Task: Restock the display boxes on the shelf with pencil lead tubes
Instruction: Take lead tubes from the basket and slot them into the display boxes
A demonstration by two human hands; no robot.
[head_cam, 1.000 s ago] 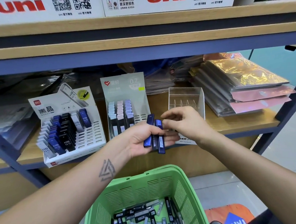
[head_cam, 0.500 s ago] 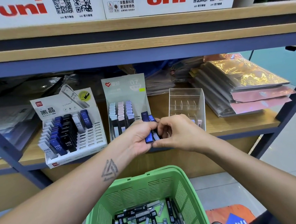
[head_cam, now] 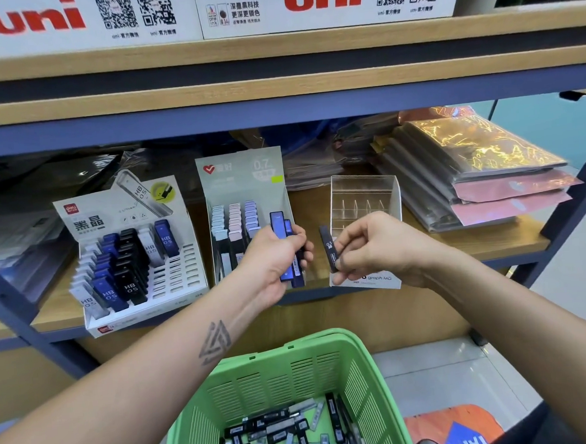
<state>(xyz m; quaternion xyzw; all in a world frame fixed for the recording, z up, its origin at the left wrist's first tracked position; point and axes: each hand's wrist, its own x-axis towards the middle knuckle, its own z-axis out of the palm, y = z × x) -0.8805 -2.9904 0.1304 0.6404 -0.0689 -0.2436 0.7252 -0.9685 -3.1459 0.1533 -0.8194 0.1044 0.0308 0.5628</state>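
At the centre of the frame the left hand (head_cam: 276, 257) gripped a small bunch of blue tubes (head_cam: 284, 246), its fingers curled round them so that their tops stood up above the knuckles. Just to the right, the right hand (head_cam: 375, 247) pinched a single black tube (head_cam: 329, 248) between thumb and fingertips, almost upright, with "0.5 2B" printed on its side. This tube was in front of the clear display box (head_cam: 365, 196), near its left edge but not yet inside it. The box showed thin dividers and its rows looked mostly unfilled. To place the tube well, I think the person should first check that the label matches this box, then keep it upright, carry it over one slot between two dividers, and lower it straight down, because a tilted tube could catch on a divider. The white display box (head_cam: 181, 273) at the left and the grey display box (head_cam: 244, 176) beside it already held tubes. In the green basket (head_cam: 277, 377) at the bottom many loose tubes waited.
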